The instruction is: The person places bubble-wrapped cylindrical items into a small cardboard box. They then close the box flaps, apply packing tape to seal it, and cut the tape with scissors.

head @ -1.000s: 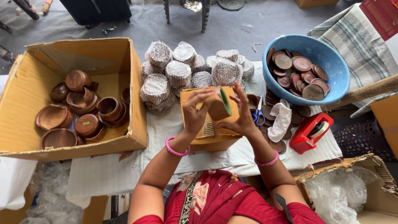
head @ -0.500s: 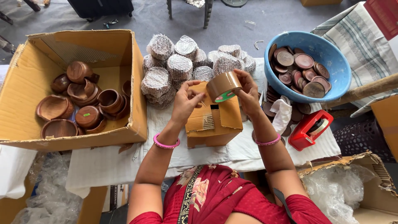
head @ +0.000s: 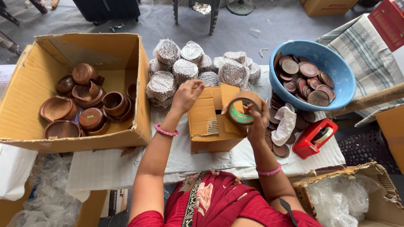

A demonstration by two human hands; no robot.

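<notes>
A small brown cardboard box (head: 210, 126) stands on the white-covered table in front of me, its top flaps partly up. My right hand (head: 256, 120) grips a roll of brown packing tape (head: 243, 110) with a green core, held upright over the box's right side. My left hand (head: 185, 96) is at the box's far left corner, fingers pinched together near the flap; whether it holds the tape's end I cannot tell.
A large open carton (head: 25, 88) with several brown clay bowls sits at left. Several foil-wrapped stacks (head: 185, 69) stand behind the small box. A blue basin (head: 341, 80) of round brown lids is at right, with a red tape dispenser (head: 313, 138) and white cloth (head: 285, 126) near it.
The tape roll has come down and to the right, off the box's top middle. My left hand has shifted to the box's far left corner, apart from the right hand.
</notes>
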